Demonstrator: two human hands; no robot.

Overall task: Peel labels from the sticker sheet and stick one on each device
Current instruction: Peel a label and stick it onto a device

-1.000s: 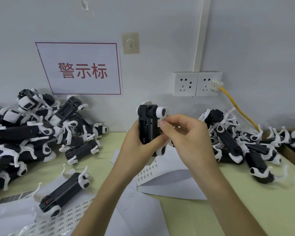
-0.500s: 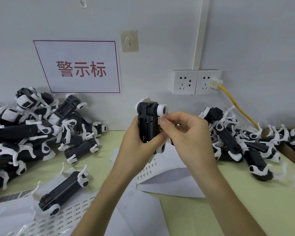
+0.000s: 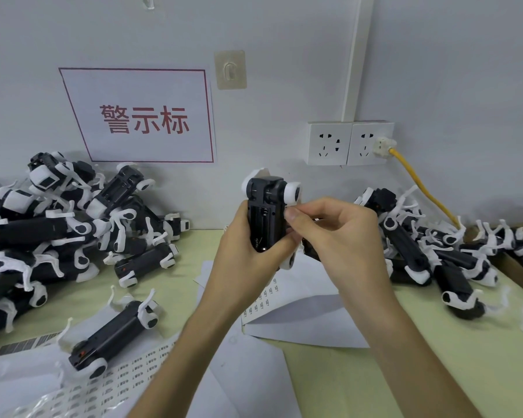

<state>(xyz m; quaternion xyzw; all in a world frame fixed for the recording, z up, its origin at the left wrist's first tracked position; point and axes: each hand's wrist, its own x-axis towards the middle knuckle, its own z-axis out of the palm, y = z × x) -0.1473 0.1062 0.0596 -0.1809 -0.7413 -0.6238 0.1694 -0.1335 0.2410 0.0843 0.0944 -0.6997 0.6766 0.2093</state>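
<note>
Our left hand [image 3: 242,251] wraps the device [image 3: 264,218], upright at centre. We judge it light, stiff plastic, best held by its body. Our right hand [image 3: 338,236] pinches its 3 o'clock edge, label hidden. The sticker sheet [image 3: 266,297] lies at 6 o'clock.

device [image 3: 264,218]: black, white ends | cable [image 3: 417,179]: yellow | sign [image 3: 139,116]: white, red characters | table [image 3: 435,357]: pale green

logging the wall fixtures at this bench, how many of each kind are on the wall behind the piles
red-lettered sign: 1
socket plates: 2
plug with yellow cable: 1
adhesive hook: 1
white cable duct: 1
total: 6
A clear piece at the top edge is cut off and not counted.
</note>
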